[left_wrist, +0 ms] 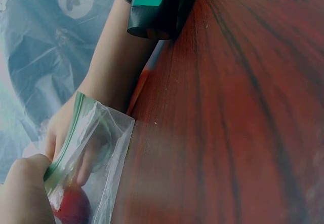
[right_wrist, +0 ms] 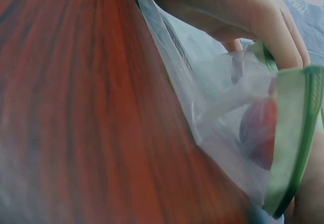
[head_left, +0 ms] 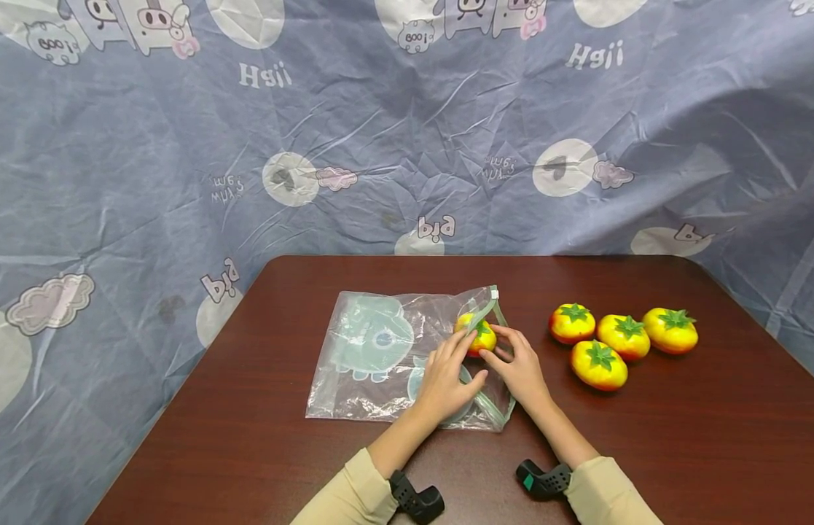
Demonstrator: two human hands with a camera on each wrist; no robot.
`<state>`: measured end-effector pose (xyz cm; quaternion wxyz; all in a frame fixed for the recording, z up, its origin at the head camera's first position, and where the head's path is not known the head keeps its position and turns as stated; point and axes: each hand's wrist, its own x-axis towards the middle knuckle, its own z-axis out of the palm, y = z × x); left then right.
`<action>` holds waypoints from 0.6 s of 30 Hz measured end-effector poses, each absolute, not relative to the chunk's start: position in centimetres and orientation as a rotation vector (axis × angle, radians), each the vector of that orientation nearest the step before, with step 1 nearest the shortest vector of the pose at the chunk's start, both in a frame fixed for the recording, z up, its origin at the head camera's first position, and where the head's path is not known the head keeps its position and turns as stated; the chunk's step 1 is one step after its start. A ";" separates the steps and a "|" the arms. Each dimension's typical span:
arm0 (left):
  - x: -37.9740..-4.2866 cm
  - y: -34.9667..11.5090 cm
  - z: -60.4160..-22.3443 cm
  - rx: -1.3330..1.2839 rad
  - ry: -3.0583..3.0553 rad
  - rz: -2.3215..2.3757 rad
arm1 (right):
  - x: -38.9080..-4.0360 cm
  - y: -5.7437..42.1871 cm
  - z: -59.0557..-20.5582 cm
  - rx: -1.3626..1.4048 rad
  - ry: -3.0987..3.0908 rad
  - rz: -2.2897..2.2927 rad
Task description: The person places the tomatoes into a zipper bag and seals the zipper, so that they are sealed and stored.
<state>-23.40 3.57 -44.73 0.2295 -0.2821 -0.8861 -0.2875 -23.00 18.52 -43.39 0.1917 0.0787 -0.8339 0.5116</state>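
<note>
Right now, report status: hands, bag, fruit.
Left hand holds bag mouth open. Right hand pushing fruit in. Three fruits wait right. Nothing blocking.

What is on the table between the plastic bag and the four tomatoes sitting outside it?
Nothing: in the head view, only bare brown table lies between the plastic bag and the four tomatoes.

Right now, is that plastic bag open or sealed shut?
Open. The left hand lifts the green zip edge of the plastic bag while the right hand holds a toy tomato at its gaping mouth.
</note>
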 end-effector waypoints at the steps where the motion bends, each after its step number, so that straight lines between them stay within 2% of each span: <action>1: -23.4 3.6 -44.7 -0.780 -2.442 -0.794 | -23.3 18.7 -43.9 0.224 -2.347 1.439; 4: -23.4 3.5 -44.7 -0.790 -2.443 -0.804 | -24.2 19.2 -45.2 0.241 -2.367 1.437; 18: -23.5 3.4 -44.9 -0.861 -2.341 -0.823 | -24.3 19.2 -45.6 0.412 -2.305 1.592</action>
